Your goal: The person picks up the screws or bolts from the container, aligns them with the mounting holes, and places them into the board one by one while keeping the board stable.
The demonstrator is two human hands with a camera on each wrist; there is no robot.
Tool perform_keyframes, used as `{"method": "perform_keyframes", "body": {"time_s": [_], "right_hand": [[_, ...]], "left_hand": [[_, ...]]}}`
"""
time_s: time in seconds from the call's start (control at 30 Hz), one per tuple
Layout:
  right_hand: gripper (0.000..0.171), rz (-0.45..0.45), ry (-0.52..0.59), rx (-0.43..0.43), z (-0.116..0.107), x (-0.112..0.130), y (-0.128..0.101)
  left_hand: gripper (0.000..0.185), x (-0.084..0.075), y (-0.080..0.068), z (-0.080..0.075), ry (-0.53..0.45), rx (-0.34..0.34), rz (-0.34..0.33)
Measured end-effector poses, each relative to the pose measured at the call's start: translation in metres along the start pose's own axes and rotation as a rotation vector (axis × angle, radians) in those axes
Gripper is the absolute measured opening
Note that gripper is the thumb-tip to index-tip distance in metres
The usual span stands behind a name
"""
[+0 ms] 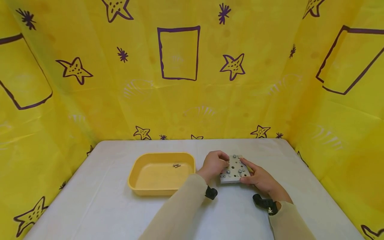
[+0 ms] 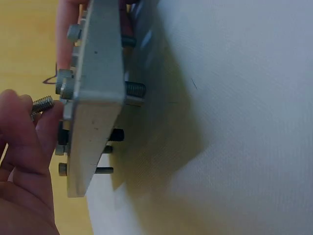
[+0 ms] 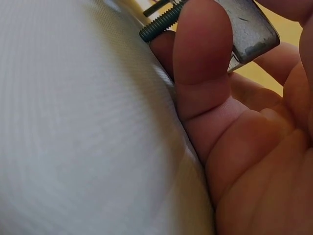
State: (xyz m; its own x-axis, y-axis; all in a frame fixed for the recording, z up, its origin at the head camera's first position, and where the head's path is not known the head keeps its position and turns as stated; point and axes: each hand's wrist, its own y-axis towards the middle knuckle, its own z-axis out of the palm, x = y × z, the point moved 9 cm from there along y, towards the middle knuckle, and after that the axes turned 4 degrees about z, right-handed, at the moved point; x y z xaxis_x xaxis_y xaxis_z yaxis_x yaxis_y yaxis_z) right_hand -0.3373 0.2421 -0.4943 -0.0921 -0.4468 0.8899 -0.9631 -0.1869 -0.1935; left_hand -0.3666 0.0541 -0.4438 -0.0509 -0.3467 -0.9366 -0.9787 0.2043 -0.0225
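A grey metal plate [image 1: 231,180] with holes and several bolts through it is held a little above the table. My right hand [image 1: 261,179] grips its right side, the thumb near the front corner and fingers at the far edge. In the right wrist view a threaded bolt [image 3: 161,23] sticks out below the plate beside the thumb. Over the plate's left part is my left hand [image 1: 213,165]. The left wrist view shows its fingers pinching a small threaded screw [image 2: 43,104] beside the plate's bolt-head side. Bolt shanks [image 2: 135,89] protrude from the other side.
A yellow tray [image 1: 154,192] stands left of the plate, close to the left forearm, with several small screws [image 1: 176,165] inside. All of it is on a white-covered table [image 1: 99,203]. Yellow patterned cloth [image 1: 180,110] encloses the back and sides.
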Motion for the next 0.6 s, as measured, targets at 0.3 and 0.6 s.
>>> {"method": "perform_keyframes", "body": {"time_s": [0.3,0.6], "right_hand": [[0.099,-0.010,0.007,-0.005,0.000,-0.002,0.000],[0.096,-0.029,0.014,-0.009,-0.001,0.001,0.000]], "left_hand": [[0.012,-0.009,0.001,0.008,0.042,0.021,0.087],[0.013,-0.013,0.005,0.018,0.153,0.054,0.166]]}}
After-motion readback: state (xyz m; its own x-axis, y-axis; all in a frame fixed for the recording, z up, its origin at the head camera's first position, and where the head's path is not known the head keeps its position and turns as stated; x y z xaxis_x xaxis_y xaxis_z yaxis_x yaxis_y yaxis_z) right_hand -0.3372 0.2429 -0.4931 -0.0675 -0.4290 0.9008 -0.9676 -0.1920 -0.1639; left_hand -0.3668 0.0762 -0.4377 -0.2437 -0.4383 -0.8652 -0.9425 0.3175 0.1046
